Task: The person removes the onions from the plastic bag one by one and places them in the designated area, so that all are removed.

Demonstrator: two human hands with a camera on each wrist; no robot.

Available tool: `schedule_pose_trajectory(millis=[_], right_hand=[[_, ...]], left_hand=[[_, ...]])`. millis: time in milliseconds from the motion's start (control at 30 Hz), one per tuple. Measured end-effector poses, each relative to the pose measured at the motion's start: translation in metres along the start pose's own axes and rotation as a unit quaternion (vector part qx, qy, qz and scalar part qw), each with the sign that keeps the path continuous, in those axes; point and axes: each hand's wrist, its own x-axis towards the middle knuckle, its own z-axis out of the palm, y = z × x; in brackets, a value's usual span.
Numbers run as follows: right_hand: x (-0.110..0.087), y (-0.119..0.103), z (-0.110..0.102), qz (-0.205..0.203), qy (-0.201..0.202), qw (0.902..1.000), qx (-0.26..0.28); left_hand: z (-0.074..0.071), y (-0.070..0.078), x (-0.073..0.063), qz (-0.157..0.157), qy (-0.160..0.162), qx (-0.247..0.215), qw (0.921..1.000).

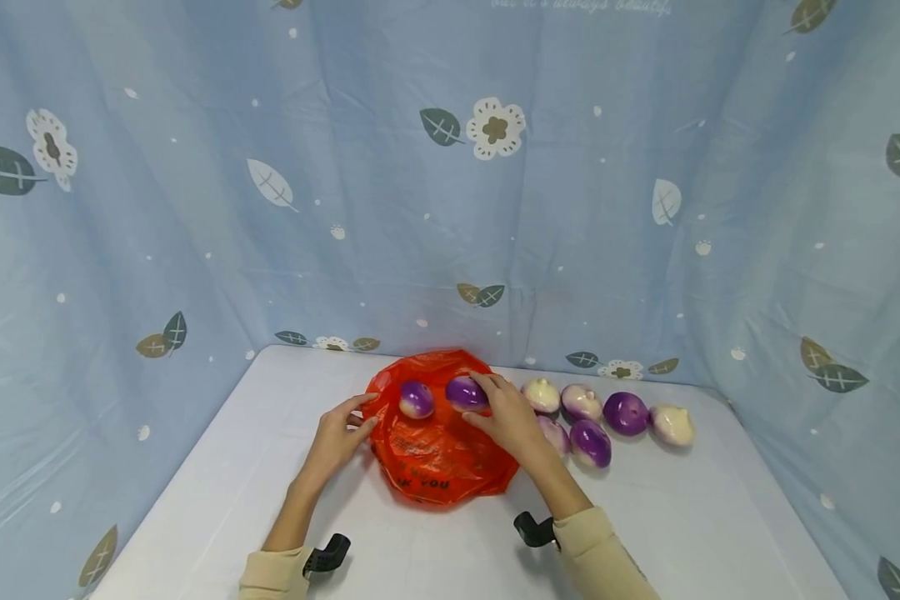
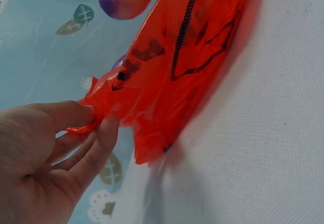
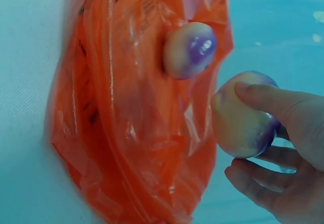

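Observation:
A red plastic bag (image 1: 435, 454) with dark print lies on the table. My left hand (image 1: 335, 442) pinches its left edge between thumb and fingers, as the left wrist view (image 2: 61, 148) shows. One glossy purple-and-white turnip (image 1: 416, 400) rests on the bag's red plastic. My right hand (image 1: 512, 417) grips a second turnip (image 1: 466, 393) over the right part of the bag. In the right wrist view the thumb lies across the pale side of this held turnip (image 3: 243, 118), with the fingers behind and below it.
Right of the bag several more turnips sit close together, among them a purple one (image 1: 626, 414) and a pale one (image 1: 672, 425). The white table (image 1: 645, 533) meets a blue curtain (image 1: 390, 208) with leaf and flower prints at the back and sides.

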Motion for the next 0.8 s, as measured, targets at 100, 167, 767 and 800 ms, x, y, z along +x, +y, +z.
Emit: schedule_pose_trajectory(millis=[100, 167, 767, 800], right_hand=[[-0.005, 0.003, -0.005, 0.002, 0.007, 0.9999, 0.008], [-0.009, 0.006, -0.007, 0.007, 0.012, 0.9998, 0.011], [-0.053, 0.039, -0.036, -0.011, 0.079, 0.9967, -0.014], [-0.055, 0.041, -0.038, -0.009, 0.081, 0.9966, -0.012]], left_hand=[[0.0, 0.0, 0.0, -0.001, 0.001, -0.002, 1.0], [0.0, 0.0, 0.0, 0.0, 0.003, -0.002, 1.0], [-0.001, 0.0, 0.0, -0.003, 0.002, -0.005, 1.0], [-0.001, 0.0, 0.0, -0.006, 0.002, -0.006, 1.0]])
